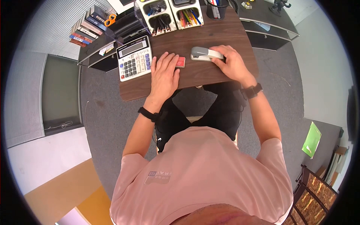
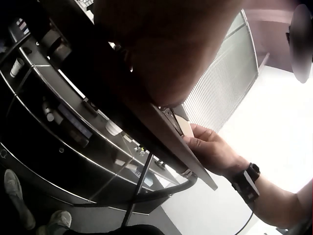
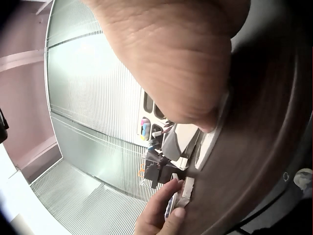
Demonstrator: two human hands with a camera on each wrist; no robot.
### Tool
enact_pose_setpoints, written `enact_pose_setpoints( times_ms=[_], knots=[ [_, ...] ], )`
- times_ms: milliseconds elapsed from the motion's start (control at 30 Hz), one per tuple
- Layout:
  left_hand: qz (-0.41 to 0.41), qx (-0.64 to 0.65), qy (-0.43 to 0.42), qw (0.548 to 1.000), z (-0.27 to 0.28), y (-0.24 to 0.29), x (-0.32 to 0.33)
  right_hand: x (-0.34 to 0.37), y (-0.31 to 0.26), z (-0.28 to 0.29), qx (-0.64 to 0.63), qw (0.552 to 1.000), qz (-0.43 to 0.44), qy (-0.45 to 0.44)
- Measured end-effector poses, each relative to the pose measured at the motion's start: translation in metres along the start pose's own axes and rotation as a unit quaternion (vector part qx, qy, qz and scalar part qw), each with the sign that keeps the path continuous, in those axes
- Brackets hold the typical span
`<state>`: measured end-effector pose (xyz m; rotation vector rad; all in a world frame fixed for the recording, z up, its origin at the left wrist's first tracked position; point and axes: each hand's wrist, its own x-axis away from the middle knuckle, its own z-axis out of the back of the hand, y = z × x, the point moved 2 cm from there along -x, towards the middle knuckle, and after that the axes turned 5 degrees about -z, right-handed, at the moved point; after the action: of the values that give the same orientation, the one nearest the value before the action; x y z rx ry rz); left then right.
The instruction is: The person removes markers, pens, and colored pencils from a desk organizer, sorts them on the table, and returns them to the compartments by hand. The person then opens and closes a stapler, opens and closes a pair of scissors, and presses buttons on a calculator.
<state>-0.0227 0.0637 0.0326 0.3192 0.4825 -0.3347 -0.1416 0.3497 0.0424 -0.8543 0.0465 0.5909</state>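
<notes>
A grey and white stapler (image 1: 200, 53) lies on the brown table, and the right hand (image 1: 232, 63) grips its rear end, thumb on the near side. Beside the calculator (image 1: 134, 62) rests the left hand (image 1: 164, 75), palm down with fingers extended. A small red box (image 1: 180, 62) touches or nearly touches its fingers. In the left wrist view the right hand (image 2: 212, 149) holds the pale stapler (image 2: 184, 125) at the table edge. The right wrist view has the stapler (image 3: 181, 142) below the right hand (image 3: 171, 63), and the left hand (image 3: 164, 208) by the small box (image 3: 186, 191).
Organizer trays (image 1: 161, 24) with pens and pencils stand at the table's back, beside a mesh pen cup (image 1: 216, 11). Orange scissors (image 1: 110, 20) and a black holder (image 1: 129, 26) are behind the calculator. The table's front edge (image 1: 131, 94) runs close to the person's lap.
</notes>
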Motion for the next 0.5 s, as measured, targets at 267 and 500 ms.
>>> enact_pose_setpoints(
  times_ms=[267, 500],
  knots=[
    [0.030, 0.026, 0.038, 0.998, -0.004, -0.009, -0.002, 0.006, -0.005, -0.025, 0.007, 0.996, 0.056, 0.074],
    [0.059, 0.062, 0.062, 0.994, -0.004, -0.009, 0.008, 0.006, -0.004, -0.025, 0.009, 0.996, 0.048, 0.072]
  ],
)
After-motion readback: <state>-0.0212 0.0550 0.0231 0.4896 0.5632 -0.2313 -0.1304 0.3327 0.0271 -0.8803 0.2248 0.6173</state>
